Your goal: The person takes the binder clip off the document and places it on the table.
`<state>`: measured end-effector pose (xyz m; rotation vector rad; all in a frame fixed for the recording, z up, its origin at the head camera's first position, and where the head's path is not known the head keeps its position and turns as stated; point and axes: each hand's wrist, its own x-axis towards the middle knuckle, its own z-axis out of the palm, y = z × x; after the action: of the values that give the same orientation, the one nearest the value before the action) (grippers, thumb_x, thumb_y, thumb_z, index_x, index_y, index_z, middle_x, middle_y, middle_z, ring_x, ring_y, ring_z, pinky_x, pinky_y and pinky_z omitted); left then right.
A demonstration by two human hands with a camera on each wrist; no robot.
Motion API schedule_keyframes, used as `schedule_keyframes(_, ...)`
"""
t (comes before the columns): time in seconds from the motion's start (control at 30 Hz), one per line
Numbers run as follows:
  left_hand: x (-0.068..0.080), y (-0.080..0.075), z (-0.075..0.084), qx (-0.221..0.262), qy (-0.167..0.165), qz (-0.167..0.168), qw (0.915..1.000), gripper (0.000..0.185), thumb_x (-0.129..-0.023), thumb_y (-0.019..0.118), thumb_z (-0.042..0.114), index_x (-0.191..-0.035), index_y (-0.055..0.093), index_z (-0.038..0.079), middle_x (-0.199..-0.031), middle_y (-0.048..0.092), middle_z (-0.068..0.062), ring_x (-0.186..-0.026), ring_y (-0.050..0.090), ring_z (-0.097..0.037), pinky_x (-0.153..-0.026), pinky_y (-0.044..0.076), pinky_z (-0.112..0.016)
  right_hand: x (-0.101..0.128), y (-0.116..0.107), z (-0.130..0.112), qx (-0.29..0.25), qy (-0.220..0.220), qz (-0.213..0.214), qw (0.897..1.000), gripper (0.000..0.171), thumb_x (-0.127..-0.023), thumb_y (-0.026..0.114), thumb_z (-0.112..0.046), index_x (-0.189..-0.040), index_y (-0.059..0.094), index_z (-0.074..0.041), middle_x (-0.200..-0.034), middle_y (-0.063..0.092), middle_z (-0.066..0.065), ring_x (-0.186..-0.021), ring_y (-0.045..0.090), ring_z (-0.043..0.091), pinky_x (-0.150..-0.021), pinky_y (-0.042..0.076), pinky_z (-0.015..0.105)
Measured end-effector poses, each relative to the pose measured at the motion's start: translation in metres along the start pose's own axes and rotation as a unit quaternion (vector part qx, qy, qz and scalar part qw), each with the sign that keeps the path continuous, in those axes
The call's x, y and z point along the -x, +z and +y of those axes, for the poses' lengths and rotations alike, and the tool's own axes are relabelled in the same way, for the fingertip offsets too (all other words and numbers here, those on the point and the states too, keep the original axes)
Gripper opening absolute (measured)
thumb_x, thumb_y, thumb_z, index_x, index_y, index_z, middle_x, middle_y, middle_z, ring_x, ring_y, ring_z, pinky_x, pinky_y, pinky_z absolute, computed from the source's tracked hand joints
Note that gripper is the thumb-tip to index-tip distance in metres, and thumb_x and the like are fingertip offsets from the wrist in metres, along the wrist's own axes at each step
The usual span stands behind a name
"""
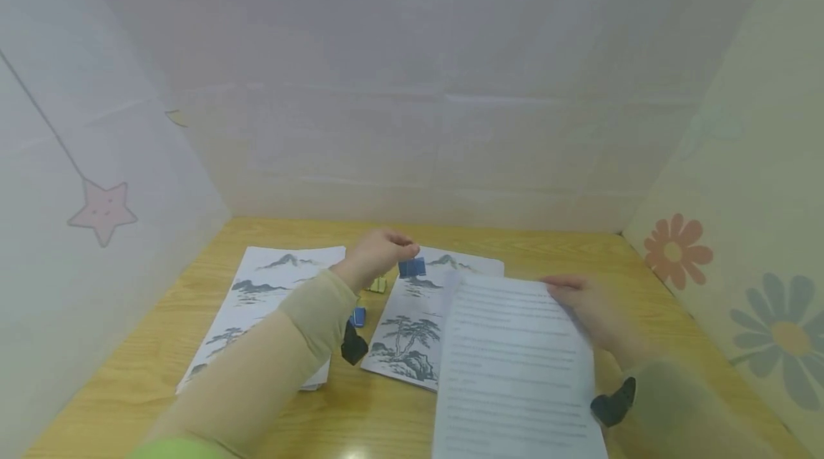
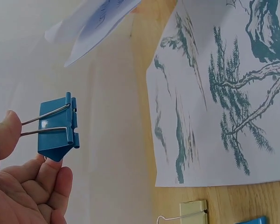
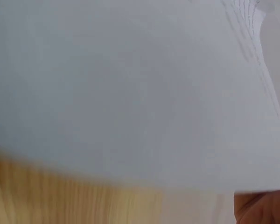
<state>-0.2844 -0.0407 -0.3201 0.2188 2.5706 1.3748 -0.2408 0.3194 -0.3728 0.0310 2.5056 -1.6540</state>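
- The blue binder clip (image 2: 58, 129) hangs in the air above the table (image 1: 129, 380), its wire handles pinched by the left hand (image 2: 18, 182); in the left wrist view its long axis runs 3 to 9 o'clock, handles toward 9.
- The right hand (image 1: 589, 309) grips the text sheets (image 1: 515, 366) at their 2 o'clock edge.
- Only the left wrist view shows a yellow clip (image 2: 193, 207) at 5 o'clock, beside the pine print (image 2: 224, 93).

Beige sleeves, green upper left arm, seemingly black wrist-mounted cameras
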Motion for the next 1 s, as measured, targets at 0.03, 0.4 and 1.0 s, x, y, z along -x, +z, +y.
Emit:
schedule_keyframes(0.03, 0.000, 0.002, 0.000, -0.005, 0.003, -0.001, 1.0000, 0.039, -0.092, 0.063, 0.041, -0.124, 0.064, 0.019, -0.129, 0.059, -0.002, -0.123, 0.050, -0.031, -0.099, 0.042, -0.053, -0.001, -0.005, 0.002, -0.002, -0.001, 0.002, 1.000, 0.044, -0.099, 0.055, -0.025, -0.133, 0.052, 0.003, -0.113, 0.064, 0.011, -0.088, 0.063, 0.018, -0.069, 0.055, 0.034)
schedule_keyframes(0.4, 0.001, 0.025, -0.008, 0.024, 0.030, -0.041, 0.9984, 0.032, -0.094, 0.062, 0.032, -0.120, 0.067, 0.014, -0.125, 0.061, -0.004, -0.122, 0.051, -0.030, -0.101, 0.042, -0.050, -0.004, -0.049, 0.016, 0.005, 0.003, -0.013, 1.000, 0.042, -0.098, 0.057, -0.027, -0.132, 0.056, -0.002, -0.121, 0.060, 0.010, -0.102, 0.057, 0.015, -0.076, 0.052, 0.024)
schedule_keyframes(1.0, 0.010, 0.051, -0.006, 0.039, 0.005, -0.062, 0.9973, 0.032, -0.092, 0.065, 0.033, -0.118, 0.067, 0.016, -0.123, 0.062, -0.003, -0.120, 0.053, -0.032, -0.096, 0.044, -0.057, -0.008, -0.104, 0.041, 0.081, -0.001, 0.039, 0.996, 0.046, -0.098, 0.058, -0.028, -0.133, 0.054, 0.002, -0.123, 0.057, 0.020, -0.105, 0.055, 0.023, -0.071, 0.051, 0.019)
